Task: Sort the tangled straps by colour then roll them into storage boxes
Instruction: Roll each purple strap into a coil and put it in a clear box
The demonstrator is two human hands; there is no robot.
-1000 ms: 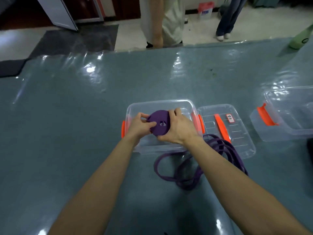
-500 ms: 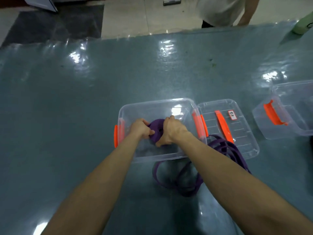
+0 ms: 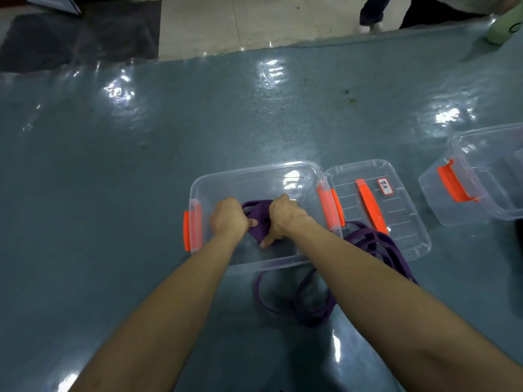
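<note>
A rolled purple strap (image 3: 259, 219) sits low inside the clear storage box (image 3: 254, 176), held between both hands. The left hand (image 3: 229, 219) is curled closed on its left side; the right hand (image 3: 284, 219) grips its right side, thumb extended downward. Loose purple straps (image 3: 368, 244) lie tangled on the table (image 3: 113, 165) just beside the box, partly over the detached lid (image 3: 396, 210). A second clear box (image 3: 481, 179) stands well apart at right.

Box walls (image 3: 283, 261) hem 2 hands; far table (image 3: 198, 123) lies bare.
</note>
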